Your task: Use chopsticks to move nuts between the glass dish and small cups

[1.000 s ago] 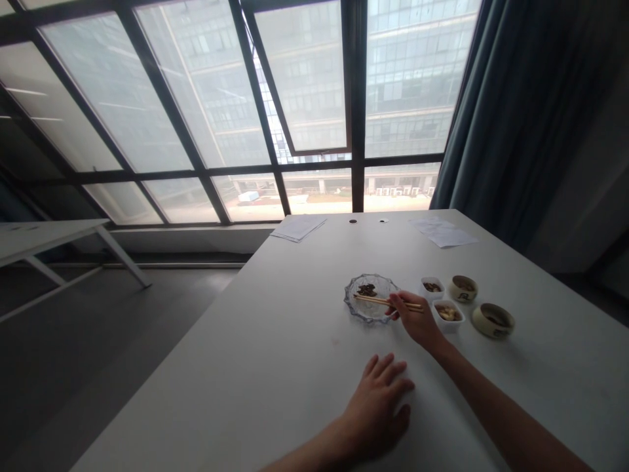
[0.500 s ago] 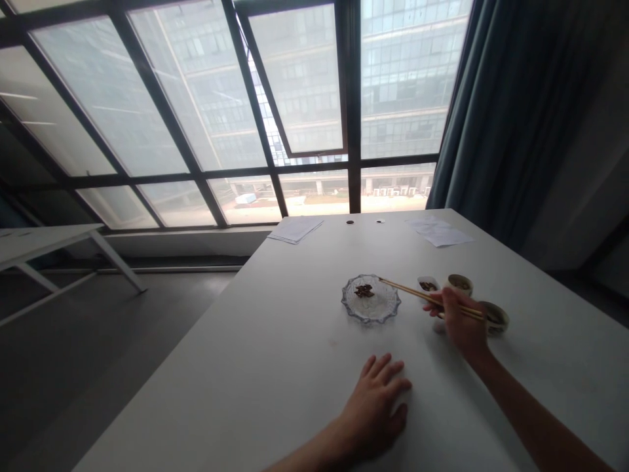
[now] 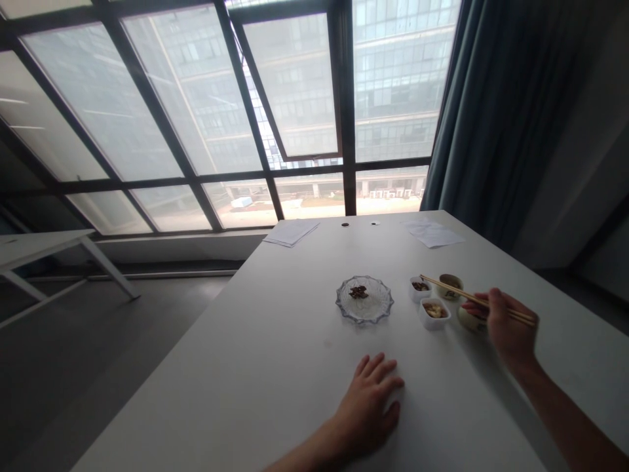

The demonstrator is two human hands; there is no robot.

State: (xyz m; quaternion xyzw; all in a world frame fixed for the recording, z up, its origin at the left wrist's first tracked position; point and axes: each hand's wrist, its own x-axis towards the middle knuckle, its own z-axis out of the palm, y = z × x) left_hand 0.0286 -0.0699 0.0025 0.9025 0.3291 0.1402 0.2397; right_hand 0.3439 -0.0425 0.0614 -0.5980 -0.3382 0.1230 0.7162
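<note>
My right hand [image 3: 511, 324] grips a pair of chopsticks [image 3: 455, 290], their tips over the small white tub of dark pieces [image 3: 420, 288]. A second white tub [image 3: 435, 314] beside it holds pale pieces. Behind the chopsticks stands a round bowl [image 3: 449, 286]; another bowl [image 3: 472, 318] is partly hidden by my right hand. To the left, a clear glass plate [image 3: 364, 314] with a scalloped rim carries a little heap of dark brown pieces [image 3: 358, 292]. My left hand [image 3: 371, 403] rests on the table in front of the plate, fingers spread, holding nothing.
The white table [image 3: 236, 367] reaches toward the windows. Near its far edge lie papers on the left [image 3: 292, 232] and papers on the right [image 3: 432, 233], with two small round spots between them. A blue curtain [image 3: 472, 131] hangs at right; another white table [image 3: 44, 246] stands at left.
My right hand and the chopsticks have moved right, away from the glass plate to above the tubs. The tub of pale pieces has come into view. My left hand stays resting on the table.
</note>
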